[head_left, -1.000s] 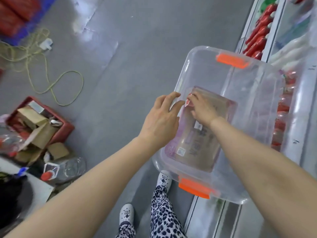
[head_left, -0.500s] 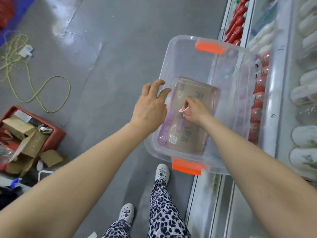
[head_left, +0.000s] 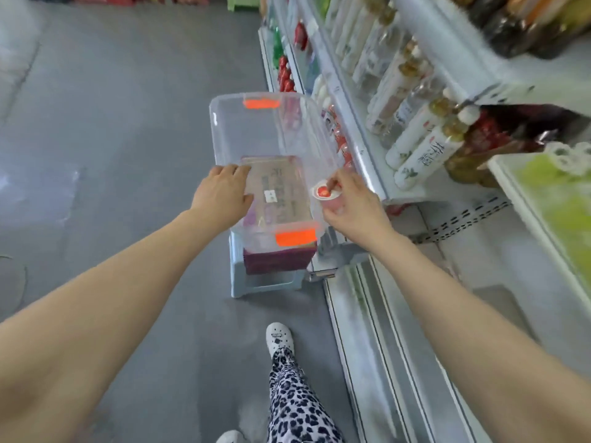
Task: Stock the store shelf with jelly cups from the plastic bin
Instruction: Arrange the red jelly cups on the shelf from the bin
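**Cup lifted out of the bin, shelf next**

While the left hand [head_left: 224,190] lies flat on the near left rim of the clear plastic bin [head_left: 256,129], fingers together and extended over the edge, the right hand has come up and out of the bin with one jelly cup. Half a second ago that hand was down inside, pinching at the packet on the bin floor; now it is over the bin's right wall.

Going from left to right: grey floor fills the left side. In the middle stands the bin, with an orange latch [head_left: 295,237] at its near end and another at the far end, resting on a pale stool [head_left: 265,282]. Inside lies a flat packet [head_left: 275,190] with a brownish printed face; how many cups are left in it cannot be told. Just to the right, the right hand [head_left: 348,203] is curled round the jelly cup [head_left: 324,191], thumb and fingers closed on its sides, the white lid with a red fruit picture turned up towards the camera. Further right is the store shelf [head_left: 371,161], with tall white bottles [head_left: 425,155] on an upper level and a row of small red-topped items along the lower edge beside the bin, too blurred to identify.

The view has also swung up from the bin towards the shelf. This probably means the picking is done for this cup and placing comes next: carry it right, to a gap in that lower row.
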